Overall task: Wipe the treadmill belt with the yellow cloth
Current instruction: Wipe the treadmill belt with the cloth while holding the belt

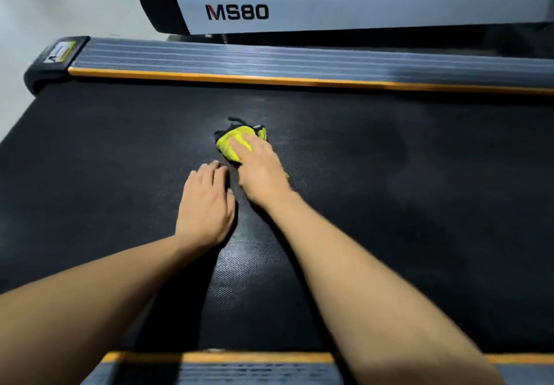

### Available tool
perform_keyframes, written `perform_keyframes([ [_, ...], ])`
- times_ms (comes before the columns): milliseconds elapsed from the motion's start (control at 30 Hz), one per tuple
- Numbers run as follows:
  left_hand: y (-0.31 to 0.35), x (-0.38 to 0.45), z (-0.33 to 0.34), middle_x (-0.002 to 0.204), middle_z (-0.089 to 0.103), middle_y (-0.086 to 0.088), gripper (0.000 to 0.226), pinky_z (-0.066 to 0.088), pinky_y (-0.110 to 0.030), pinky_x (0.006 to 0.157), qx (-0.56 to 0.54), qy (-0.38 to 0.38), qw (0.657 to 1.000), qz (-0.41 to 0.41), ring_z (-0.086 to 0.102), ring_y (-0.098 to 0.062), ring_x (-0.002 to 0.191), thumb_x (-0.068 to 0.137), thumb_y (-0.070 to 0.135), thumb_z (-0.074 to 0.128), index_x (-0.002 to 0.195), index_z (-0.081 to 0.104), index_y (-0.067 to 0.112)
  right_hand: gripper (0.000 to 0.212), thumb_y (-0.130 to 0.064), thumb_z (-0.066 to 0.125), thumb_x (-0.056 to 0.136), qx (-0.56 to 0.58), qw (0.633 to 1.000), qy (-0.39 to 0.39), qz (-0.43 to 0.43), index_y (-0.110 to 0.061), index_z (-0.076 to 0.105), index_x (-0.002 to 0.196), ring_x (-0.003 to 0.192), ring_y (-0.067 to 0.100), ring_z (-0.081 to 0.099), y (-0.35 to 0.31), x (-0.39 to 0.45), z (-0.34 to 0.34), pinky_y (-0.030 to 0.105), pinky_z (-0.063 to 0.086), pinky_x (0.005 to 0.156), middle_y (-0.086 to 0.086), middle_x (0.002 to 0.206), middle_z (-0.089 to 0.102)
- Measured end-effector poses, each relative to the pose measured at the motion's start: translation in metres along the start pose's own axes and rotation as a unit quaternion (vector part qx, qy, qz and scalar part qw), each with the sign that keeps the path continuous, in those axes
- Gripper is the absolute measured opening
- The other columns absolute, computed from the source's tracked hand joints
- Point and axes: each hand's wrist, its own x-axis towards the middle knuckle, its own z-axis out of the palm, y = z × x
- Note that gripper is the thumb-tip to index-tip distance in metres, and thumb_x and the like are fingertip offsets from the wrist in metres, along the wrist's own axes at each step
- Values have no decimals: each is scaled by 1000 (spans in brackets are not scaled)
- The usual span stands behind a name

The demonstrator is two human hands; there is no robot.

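Head view, looking down across a treadmill. Hidden or cut off: the belt runs out of frame on the right; the near side rail is clipped by the bottom edge and partly covered by both forearms; much of the cloth lies under the right hand, with only a sliver showing past the hand's right side. Motion blur softens that hand and the cloth edges. A dark bit, perhaps a strap or trim, pokes out at the cloth's far side; unclear what it is.

Count: two hands, one cloth, two side rails with orange strips, the far rail ribbed and grey. One second treadmill beyond, marked MS80, cut off at top and right.

Cloth: bright yellow-green, bunched into a small wad, near the middle of the belt, closer to the far rail than the near one.

Right hand presses flat on the cloth, fingers straight and close together. Left hand rests palm down on bare belt just beside it, fingers straight, held together, not touching the cloth.
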Motion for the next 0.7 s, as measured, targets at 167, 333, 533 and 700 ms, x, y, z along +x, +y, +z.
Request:
perform_keyframes([
  [167,-35,-57,-14,166,27,-10,66,20,-48,125,39,-81,992,83,25,-29,153,102,48,22,159,28,15,72,-6,60,76,-44,989,46,132,-20,47,145,136,36,38,90,-41,-49,36,31,113,15,154,37],
  [333,-37,-90,-14,168,21,-7,65,15,-48,126,35,-79,993,76,17,-25,156,103,49,20,161,22,19,66,-12,59,86,-78,958,89,261,-13,38,149,141,39,28,150,-96,-97,43,28,116,20,157,26],
  [533,-35,-89,-10,166,26,-7,62,11,-45,127,9,-63,996,58,22,-26,154,102,45,24,159,27,20,63,-10,50,82,11,979,75,189,-12,45,145,142,37,31,0,-70,-5,39,23,119,21,155,32],
  [700,-37,-88,-11,167,25,-7,62,11,-45,127,5,-68,995,65,22,-28,154,103,45,22,160,26,20,66,-2,52,82,3,998,37,59,-17,44,146,143,34,30,-31,-88,-6,41,26,118,15,155,35],
])
